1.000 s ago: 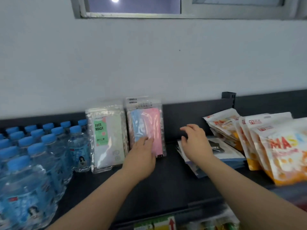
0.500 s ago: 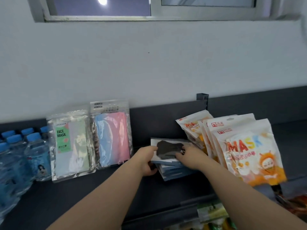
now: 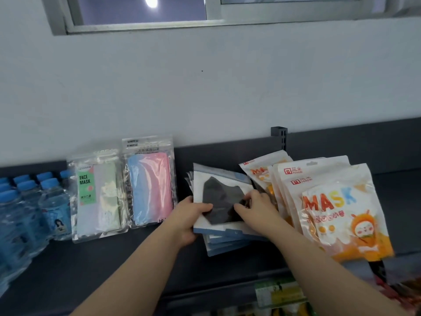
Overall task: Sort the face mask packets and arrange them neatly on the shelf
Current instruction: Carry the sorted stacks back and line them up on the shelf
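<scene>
Head view: the shelf (image 3: pixel 114 270) lies bare towards its front edge, at 7 o'clock of the black mask packets (image 3: pixel 218 192). A pink-blue packet (image 3: pixel 150 188) stands near at 9 o'clock. The orange packets (image 3: pixel 337 208) touch at 3 o'clock. The left hand (image 3: pixel 189 218) grips the stack's left edge, thumb on top. The right hand (image 3: pixel 257 208) has its fingers curled, pinching the right side.

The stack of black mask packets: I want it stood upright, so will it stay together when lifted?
Probably slippery: the stack of black mask packets, gripped by the left hand and right hand, is fanned out. Likely light and floppy, as each packet looks thin and flat.
</scene>
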